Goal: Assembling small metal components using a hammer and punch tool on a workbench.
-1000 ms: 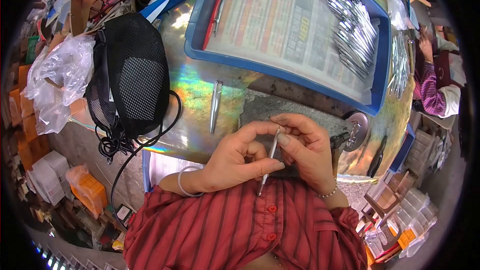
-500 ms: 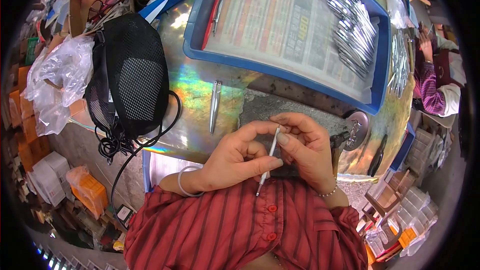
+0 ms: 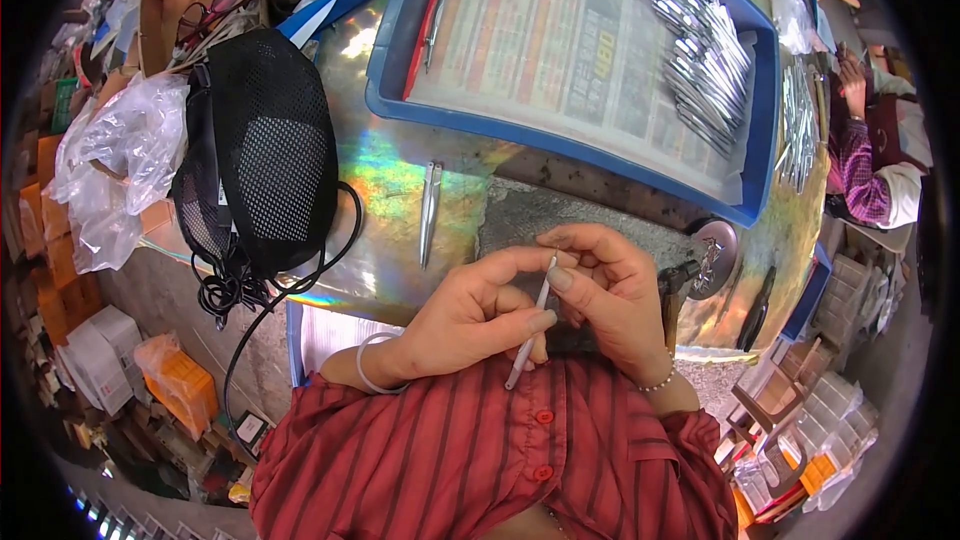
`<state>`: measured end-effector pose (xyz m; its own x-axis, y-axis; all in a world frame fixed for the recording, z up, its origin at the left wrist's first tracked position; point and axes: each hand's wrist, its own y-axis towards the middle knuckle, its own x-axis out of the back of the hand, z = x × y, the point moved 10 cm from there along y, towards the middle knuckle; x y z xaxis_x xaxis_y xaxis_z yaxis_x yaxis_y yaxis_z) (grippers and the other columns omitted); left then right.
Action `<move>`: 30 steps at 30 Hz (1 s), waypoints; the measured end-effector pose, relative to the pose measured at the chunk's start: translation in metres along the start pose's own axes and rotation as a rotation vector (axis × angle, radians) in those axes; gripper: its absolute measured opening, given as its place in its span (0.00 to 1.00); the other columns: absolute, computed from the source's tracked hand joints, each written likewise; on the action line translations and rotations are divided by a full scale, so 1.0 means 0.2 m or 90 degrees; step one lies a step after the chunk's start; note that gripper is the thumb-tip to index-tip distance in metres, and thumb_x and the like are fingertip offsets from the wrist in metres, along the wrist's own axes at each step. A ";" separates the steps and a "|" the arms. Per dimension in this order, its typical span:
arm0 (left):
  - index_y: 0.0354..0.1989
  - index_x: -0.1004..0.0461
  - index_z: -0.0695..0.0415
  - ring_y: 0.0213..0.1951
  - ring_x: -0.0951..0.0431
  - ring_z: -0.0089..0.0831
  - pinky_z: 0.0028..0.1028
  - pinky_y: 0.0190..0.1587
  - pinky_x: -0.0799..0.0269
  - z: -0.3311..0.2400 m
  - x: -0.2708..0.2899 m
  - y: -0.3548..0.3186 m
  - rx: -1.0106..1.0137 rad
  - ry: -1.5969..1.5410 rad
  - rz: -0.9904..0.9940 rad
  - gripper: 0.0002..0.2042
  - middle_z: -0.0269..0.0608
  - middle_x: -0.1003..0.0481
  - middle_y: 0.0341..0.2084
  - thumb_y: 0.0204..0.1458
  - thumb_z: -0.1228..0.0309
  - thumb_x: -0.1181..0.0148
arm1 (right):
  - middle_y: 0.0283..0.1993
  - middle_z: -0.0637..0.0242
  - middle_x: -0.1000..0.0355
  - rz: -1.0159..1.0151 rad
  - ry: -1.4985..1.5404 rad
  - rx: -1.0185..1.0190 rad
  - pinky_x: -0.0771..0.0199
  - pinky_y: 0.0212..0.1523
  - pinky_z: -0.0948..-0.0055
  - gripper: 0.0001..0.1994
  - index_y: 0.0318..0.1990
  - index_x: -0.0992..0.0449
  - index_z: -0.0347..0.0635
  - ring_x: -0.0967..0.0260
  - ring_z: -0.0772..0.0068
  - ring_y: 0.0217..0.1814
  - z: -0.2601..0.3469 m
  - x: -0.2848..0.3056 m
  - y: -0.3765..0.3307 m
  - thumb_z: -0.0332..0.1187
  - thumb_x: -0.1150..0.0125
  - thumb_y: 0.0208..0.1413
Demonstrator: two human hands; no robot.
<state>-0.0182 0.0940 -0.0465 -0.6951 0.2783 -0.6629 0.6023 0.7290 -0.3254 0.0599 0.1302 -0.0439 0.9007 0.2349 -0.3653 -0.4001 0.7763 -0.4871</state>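
Gripping thin metal tool [image 3: 530, 325] w/ left hand [image 3: 470, 315], right hand [image 3: 605, 285].

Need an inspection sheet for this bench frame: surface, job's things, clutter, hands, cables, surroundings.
Surface: iridescent metal bench top, partly bare, with a grey pad in front of the hands.
Job's things: thin metal tool held by both hands; one similar piece lying on the bench; blue tray with a paper liner and a heap of shiny metal pieces.
Clutter: black mesh cap, clear plastic bags.
Hands: left hand and right hand both pinch the tool.
Cables: black cord hanging over the bench edge.
Surroundings: another person's sleeve at right; boxes below.
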 end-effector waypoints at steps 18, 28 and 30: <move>0.61 0.48 0.62 0.27 0.24 0.27 0.23 0.33 0.29 0.01 0.00 -0.03 0.026 0.008 0.000 0.23 0.44 0.26 0.22 0.56 0.79 0.56 | 0.30 0.70 0.31 -0.020 -0.006 0.014 0.44 0.19 0.89 0.13 0.44 0.30 0.34 0.41 0.89 0.21 0.00 -0.03 0.00 0.26 0.42 0.51; 0.61 0.48 0.60 0.28 0.25 0.22 0.20 0.32 0.31 0.03 0.00 -0.04 0.020 -0.025 0.009 0.22 0.39 0.25 0.25 0.57 0.76 0.55 | 0.29 0.70 0.31 -0.023 -0.006 0.004 0.43 0.18 0.89 0.12 0.44 0.30 0.34 0.41 0.89 0.20 -0.01 -0.04 0.01 0.25 0.42 0.51; 0.61 0.48 0.61 0.28 0.25 0.22 0.20 0.32 0.31 0.02 0.00 -0.04 0.021 -0.023 0.009 0.22 0.39 0.25 0.25 0.57 0.75 0.54 | 0.29 0.70 0.31 -0.023 -0.008 0.004 0.43 0.18 0.89 0.12 0.44 0.30 0.34 0.41 0.89 0.20 -0.01 -0.04 0.00 0.25 0.42 0.51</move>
<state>-0.0208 0.0860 -0.0464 -0.6722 0.2653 -0.6912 0.6251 0.7036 -0.3379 0.0524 0.1282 -0.0431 0.9165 0.2138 -0.3381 -0.3664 0.7879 -0.4950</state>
